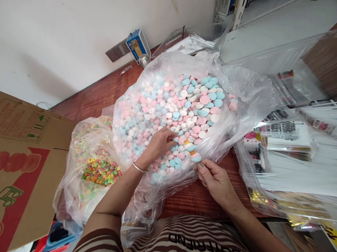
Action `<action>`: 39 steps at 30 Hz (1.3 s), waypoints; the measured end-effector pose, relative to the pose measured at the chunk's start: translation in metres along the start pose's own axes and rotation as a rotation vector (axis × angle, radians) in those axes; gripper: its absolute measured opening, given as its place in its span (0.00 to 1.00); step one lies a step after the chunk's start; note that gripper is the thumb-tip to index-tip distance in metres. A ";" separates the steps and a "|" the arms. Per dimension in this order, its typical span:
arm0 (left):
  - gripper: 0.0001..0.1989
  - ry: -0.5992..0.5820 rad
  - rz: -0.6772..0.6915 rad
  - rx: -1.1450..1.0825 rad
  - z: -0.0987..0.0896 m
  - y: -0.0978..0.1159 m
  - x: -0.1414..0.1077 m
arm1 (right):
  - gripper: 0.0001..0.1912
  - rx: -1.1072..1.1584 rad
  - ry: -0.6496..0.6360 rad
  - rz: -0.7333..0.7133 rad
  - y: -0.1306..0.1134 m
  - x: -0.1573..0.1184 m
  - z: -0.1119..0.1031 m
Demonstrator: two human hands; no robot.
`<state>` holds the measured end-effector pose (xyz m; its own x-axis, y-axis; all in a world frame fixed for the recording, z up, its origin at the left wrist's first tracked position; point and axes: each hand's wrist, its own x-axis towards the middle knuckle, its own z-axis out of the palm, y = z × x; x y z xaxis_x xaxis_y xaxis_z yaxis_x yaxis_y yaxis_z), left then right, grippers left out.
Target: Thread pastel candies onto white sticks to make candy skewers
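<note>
A large open clear plastic bag (246, 95) holds many flat oval candies (189, 123) in pink, white and light blue. Over its lower part, my left hand (160, 142) has thumb and fingers pinched at a light blue candy. My right hand (215, 180) pinches the near end of a candy stack (191, 150), which has pink, white, blue and orange pieces in a row. The stack lies over the loose candies, between my two hands. Whether a stick runs through it cannot be made out.
Left of the candies stand a bag of small colourful rings (101, 171) and a cardboard box (20, 167). White sticks and printed packets (287, 138) lie at the right. A blue device (138, 45) stands by the wall.
</note>
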<state>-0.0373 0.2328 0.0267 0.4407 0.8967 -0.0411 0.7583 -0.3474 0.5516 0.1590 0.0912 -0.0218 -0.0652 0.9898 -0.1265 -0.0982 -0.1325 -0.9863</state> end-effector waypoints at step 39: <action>0.12 0.371 -0.197 -0.914 0.022 0.033 -0.090 | 0.17 -0.145 -0.119 0.074 -0.029 -0.042 0.039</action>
<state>-0.0412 0.1347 0.0306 0.0520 0.9984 -0.0242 0.0736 0.0204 0.9971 0.1255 0.0518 0.0160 -0.1842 0.9635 -0.1941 0.0548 -0.1871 -0.9808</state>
